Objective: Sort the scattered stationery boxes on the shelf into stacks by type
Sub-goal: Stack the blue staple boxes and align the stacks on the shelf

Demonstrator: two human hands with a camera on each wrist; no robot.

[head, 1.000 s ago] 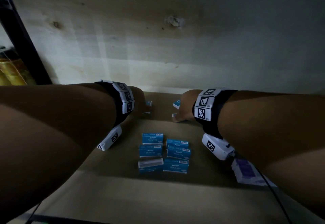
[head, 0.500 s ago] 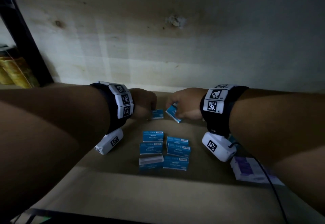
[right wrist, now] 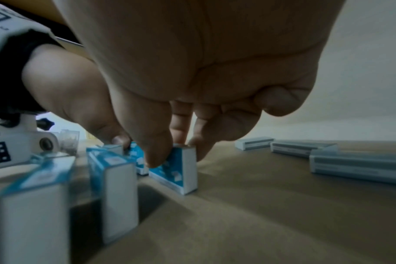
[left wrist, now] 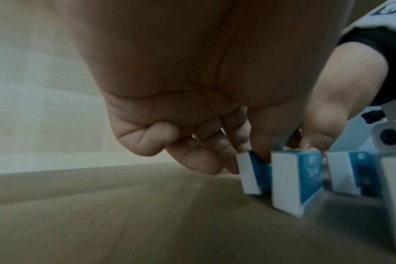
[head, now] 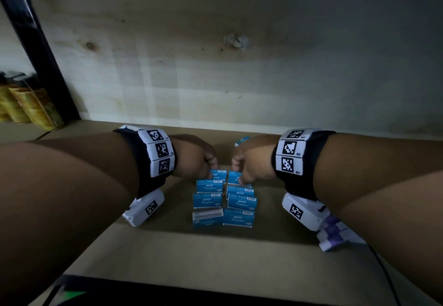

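Observation:
Several blue staples boxes point(head: 207, 200) stand in two columns in the middle of the cardboard-lined shelf point(head: 215, 257). My left hand point(head: 212, 169) pinches a blue staples box point(head: 219, 175) at the far end of the left column; the left wrist view shows its fingers point(left wrist: 215, 160) curled round that box point(left wrist: 253, 175). My right hand point(head: 239, 173) pinches another blue staples box point(head: 235, 177) at the far end of the right column. In the right wrist view that box point(right wrist: 181, 171) stands on the shelf between thumb and fingers point(right wrist: 156, 153). One more blue box point(head: 242, 140) peeks out behind the right hand.
Purple-and-white boxes point(head: 335, 233) lie under my right wrist at the right. Long grey-white boxes point(right wrist: 359, 164) lie further right on the shelf. A plywood back wall point(head: 239, 65) closes the shelf. A black upright point(head: 36, 41) and yellow packages point(head: 31, 106) stand at the left.
Both hands picked up a blue box each near the back of the shelf and brought them toward me, down to the far ends of the two columns.

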